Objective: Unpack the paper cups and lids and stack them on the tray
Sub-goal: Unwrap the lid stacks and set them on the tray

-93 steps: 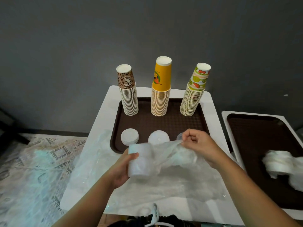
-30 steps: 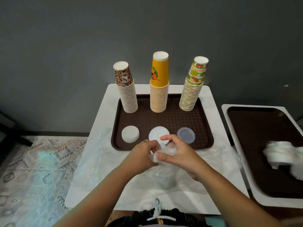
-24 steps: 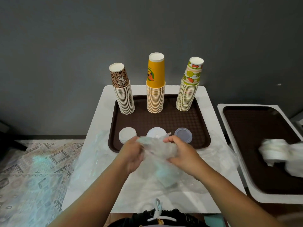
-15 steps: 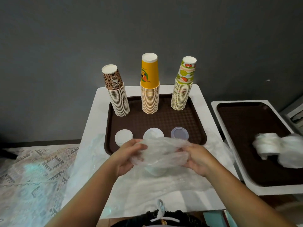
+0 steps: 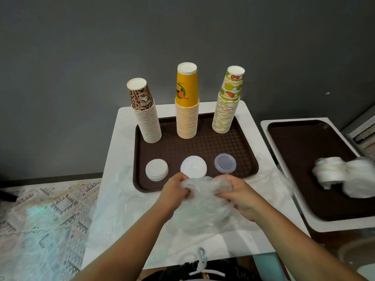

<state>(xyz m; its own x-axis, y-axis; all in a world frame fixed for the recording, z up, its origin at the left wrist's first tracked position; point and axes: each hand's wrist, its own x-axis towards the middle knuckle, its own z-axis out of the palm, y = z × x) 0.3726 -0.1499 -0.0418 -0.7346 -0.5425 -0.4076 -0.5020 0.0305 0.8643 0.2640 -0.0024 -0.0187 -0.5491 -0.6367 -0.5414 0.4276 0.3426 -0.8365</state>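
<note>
With left hand and right hand both gripping the plastic wrapper, we should peel slowly, keeping lids contained between them.

I see soft, even indoor light, moderately bright, coming from above. The grey wall darkens toward the upper corners. Shadows are faint: a pale one lies on the white table under my forearms. The clear plastic wrap catches mild sheen, and a bluish glint shows on the patterned rug. The wide lens bends the table edges outward. The white bundle at the right edge is smeared with blur; the centre stays fairly sharp.
</note>
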